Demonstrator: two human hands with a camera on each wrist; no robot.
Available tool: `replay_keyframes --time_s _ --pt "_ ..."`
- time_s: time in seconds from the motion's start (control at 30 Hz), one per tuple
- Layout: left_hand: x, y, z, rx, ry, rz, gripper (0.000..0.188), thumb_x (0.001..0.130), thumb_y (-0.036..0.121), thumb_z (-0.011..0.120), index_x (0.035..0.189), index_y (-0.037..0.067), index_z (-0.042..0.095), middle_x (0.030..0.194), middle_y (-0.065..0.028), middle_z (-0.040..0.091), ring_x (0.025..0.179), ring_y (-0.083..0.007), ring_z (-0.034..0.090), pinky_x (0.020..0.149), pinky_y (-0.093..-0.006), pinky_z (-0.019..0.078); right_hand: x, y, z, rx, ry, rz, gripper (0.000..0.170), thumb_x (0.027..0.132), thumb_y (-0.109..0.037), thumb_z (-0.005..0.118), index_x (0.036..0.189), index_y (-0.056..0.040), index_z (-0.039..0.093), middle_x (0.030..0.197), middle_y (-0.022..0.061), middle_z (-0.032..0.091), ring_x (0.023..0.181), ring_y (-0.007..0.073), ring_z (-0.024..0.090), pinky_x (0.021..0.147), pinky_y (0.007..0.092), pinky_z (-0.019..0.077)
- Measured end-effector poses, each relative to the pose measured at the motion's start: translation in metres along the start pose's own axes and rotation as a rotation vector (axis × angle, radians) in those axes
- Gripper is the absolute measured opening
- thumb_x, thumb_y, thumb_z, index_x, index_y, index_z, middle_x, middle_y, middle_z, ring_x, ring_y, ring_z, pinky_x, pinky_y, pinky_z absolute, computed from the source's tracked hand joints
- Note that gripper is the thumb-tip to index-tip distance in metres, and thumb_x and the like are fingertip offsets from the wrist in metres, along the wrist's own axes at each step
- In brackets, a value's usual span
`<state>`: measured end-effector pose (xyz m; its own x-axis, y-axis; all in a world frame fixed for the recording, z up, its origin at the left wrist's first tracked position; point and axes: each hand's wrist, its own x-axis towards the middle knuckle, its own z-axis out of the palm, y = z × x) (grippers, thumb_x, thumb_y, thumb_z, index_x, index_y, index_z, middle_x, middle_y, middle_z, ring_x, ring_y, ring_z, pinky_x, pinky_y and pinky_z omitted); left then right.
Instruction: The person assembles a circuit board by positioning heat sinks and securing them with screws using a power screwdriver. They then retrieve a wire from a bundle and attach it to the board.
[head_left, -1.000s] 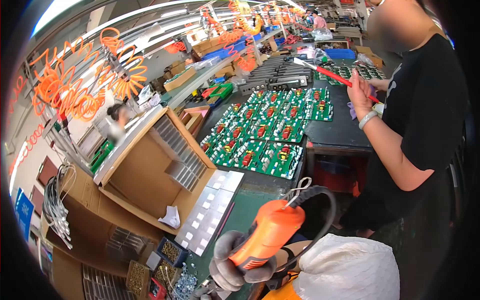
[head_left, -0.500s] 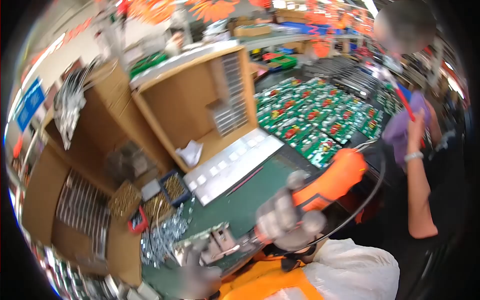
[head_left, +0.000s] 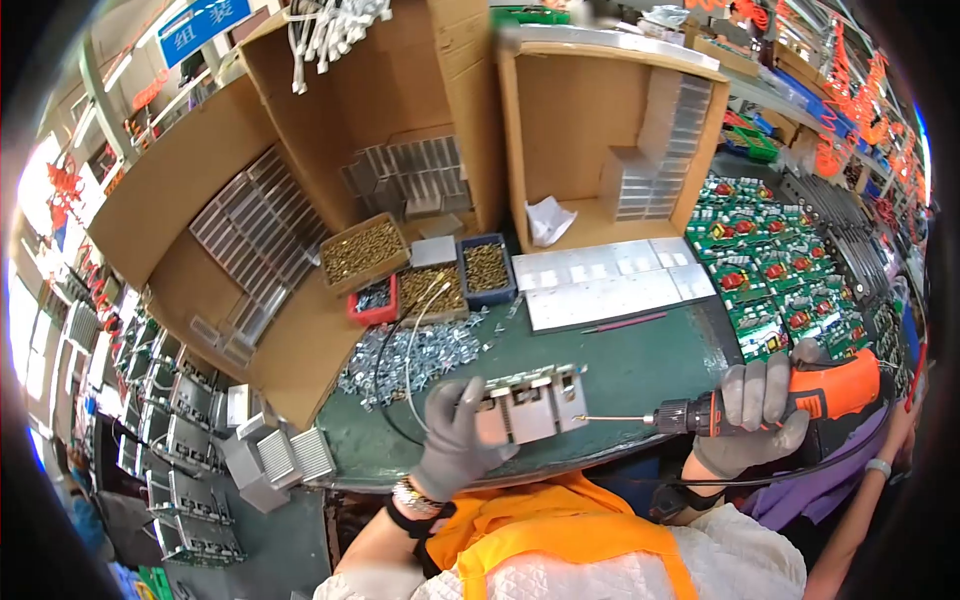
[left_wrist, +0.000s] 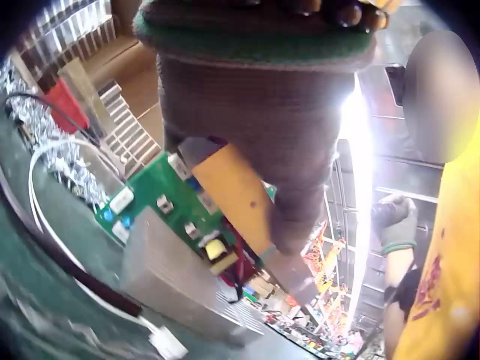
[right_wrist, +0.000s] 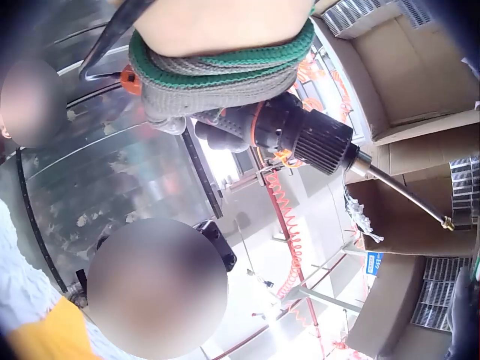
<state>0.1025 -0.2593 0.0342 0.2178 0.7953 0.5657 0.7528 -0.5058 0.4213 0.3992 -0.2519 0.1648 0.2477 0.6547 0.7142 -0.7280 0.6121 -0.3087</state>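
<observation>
The grey-gloved left hand (head_left: 455, 440) grips the left end of a metal heatsink assembly (head_left: 535, 412) over the green bench. In the left wrist view, this assembly shows a green circuit board (left_wrist: 161, 196) against a finned metal block (left_wrist: 176, 277), with fingers over a brownish plate (left_wrist: 232, 195). The gloved right hand (head_left: 755, 410) is wrapped round an orange power screwdriver (head_left: 840, 385), held roughly level. Its long bit points left, the tip close to the assembly's right end; whether they touch cannot be told. A brass-coloured screw (right_wrist: 448, 223) sits on the bit's tip.
Behind are screw bins (head_left: 365, 250), a pile of small metal parts (head_left: 430, 350), white cables (head_left: 415, 370), a metal plate (head_left: 610, 290) and a pink stick (head_left: 625, 322). Cardboard boxes (head_left: 590, 130) stand beyond; circuit boards (head_left: 775, 270) lie right. Another person's arm (head_left: 860, 520) is at far right.
The head view has swung left and down, bringing the bench and both hands into fuller view. The screwdriver has gone from slanted to nearly level, its bit now beside the assembly.
</observation>
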Motion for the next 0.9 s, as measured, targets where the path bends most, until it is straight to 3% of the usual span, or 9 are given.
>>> replay_keyframes --time_s 0.13,0.2,0.27,0.33,0.4,0.43,0.5,0.63,0.9 --pt "0.006 0.014 -0.016 -0.126 -0.04 -0.062 0.103 0.064 0.049 0.082 0.14 0.0 0.033 0.13 -0.0244 0.041 0.116 -0.0409 0.043 0.098 -0.049 0.0373 0.002 0.0 -0.007 -0.018 -0.09 0.032 0.063 0.085 -0.015 0.07 0.136 0.0021 0.036 0.062 -0.0006 0.044 0.046 0.008 0.044 0.042 0.0239 0.0381" --pt "0.02 -0.021 -0.037 0.02 0.112 0.032 0.091 0.077 0.04 0.075 0.144 0.0 0.029 0.132 -0.0238 0.046 0.117 -0.0368 0.049 0.097 -0.0474 0.0398 0.006 -0.001 -0.004 -0.012 -0.111 0.012 0.06 0.086 -0.012 0.068 0.134 0.0033 0.036 0.062 -0.0006 0.043 0.045 0.0078 0.044 0.041 0.0235 0.037" --pt "0.053 -0.076 -0.053 -0.076 0.293 -0.17 0.058 0.086 0.026 0.065 0.135 0.0 0.046 0.121 -0.0216 0.058 0.107 -0.0333 0.059 0.092 -0.0434 0.0446 0.006 -0.009 -0.013 -0.05 -0.106 -0.023 0.06 0.085 -0.011 0.068 0.133 0.0036 0.035 0.063 -0.0002 0.043 0.046 0.0081 0.043 0.041 0.0233 0.036" --pt "0.076 -0.152 -0.07 0.154 0.043 -0.333 0.029 0.088 0.015 0.059 0.114 0.002 0.063 0.108 -0.0183 0.065 0.097 -0.0328 0.063 0.086 -0.0413 0.0487 0.005 -0.01 -0.014 -0.051 -0.091 -0.023 0.06 0.085 -0.01 0.068 0.133 0.0031 0.035 0.063 0.0001 0.043 0.046 0.0083 0.044 0.041 0.0233 0.0357" --pt "0.09 -0.207 -0.061 0.27 -0.101 -0.42 0.016 0.085 0.017 0.06 0.094 0.01 0.071 0.101 -0.0143 0.067 0.097 -0.0341 0.063 0.083 -0.0418 0.0513 0.005 -0.006 -0.011 -0.047 -0.078 -0.037 0.06 0.084 -0.009 0.068 0.133 0.0027 0.035 0.063 0.0003 0.043 0.046 0.0086 0.044 0.041 0.0233 0.0354" --pt "0.103 -0.218 -0.057 0.273 -0.097 -0.413 0.016 0.085 0.017 0.06 0.094 0.01 0.071 0.101 -0.0143 0.067 0.097 -0.0341 0.063 0.083 -0.0418 0.0513 0.004 -0.004 -0.009 -0.036 -0.084 -0.01 0.06 0.083 -0.009 0.069 0.132 0.002 0.036 0.063 0.0005 0.043 0.046 0.0088 0.044 0.041 0.0233 0.0354" --pt "0.124 -0.23 -0.05 0.471 -0.527 -0.533 0.018 0.085 0.021 0.061 0.096 0.013 0.072 0.105 -0.0115 0.068 0.098 -0.0317 0.065 0.081 -0.0417 0.0523 0.002 -0.001 -0.006 -0.019 -0.093 0.04 0.059 0.081 -0.007 0.071 0.129 -0.0002 0.037 0.063 0.0008 0.044 0.046 0.0092 0.044 0.041 0.0233 0.0358" --pt "0.14 -0.247 -0.024 0.594 -0.665 -0.591 0.022 0.087 0.021 0.058 0.102 0.014 0.073 0.109 -0.0088 0.069 0.102 -0.028 0.066 0.084 -0.0375 0.0525 -0.001 0.003 -0.001 -0.035 -0.028 0.024 0.061 0.08 -0.007 0.071 0.13 -0.0001 0.037 0.063 0.0011 0.044 0.045 0.009 0.044 0.041 0.0234 0.0355" --pt "0.143 -0.244 -0.025 0.588 -0.601 -0.59 0.022 0.085 0.02 0.059 0.101 0.014 0.073 0.107 -0.0112 0.069 0.102 -0.0293 0.065 0.085 -0.0391 0.0524 -0.003 0.008 -0.009 -0.051 -0.089 0.058 0.059 0.089 -0.013 0.062 0.138 0.001 0.033 0.063 0.0011 0.044 0.041 0.0078 0.042 0.039 0.0239 0.0356"
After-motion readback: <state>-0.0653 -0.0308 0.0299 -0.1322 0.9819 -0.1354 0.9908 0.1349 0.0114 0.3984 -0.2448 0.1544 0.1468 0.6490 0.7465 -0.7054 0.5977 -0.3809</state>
